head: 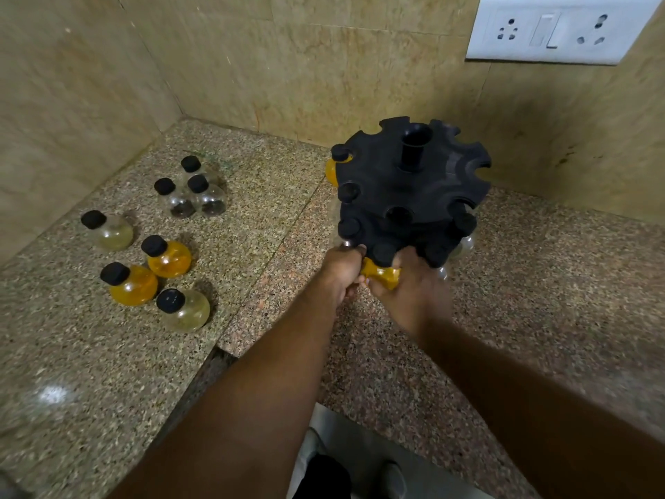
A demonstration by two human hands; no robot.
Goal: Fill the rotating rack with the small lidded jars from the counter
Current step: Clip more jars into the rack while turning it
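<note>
A black rotating rack (pixel 414 189) stands on the counter near the back wall, with several black-lidded jars hanging in its slots. An orange jar (pixel 382 273) sits under the rack's front edge, its lid at a front slot. My right hand (pixel 414 289) grips this jar from the right. My left hand (pixel 342 271) curls round the jar's left side, with its knuckles against the rack's lower rim. Several loose jars stand on the counter to the left: two orange ones (pixel 169 259) (pixel 133 284), clear ones (pixel 185 309) (pixel 109 230) and a cluster of three (pixel 196 196).
The speckled granite counter (pixel 539 282) meets tiled walls at the back and left. A white switch plate with sockets (pixel 554 28) hangs on the wall above the rack. The counter's front edge runs below my arms, with the floor and my feet beneath.
</note>
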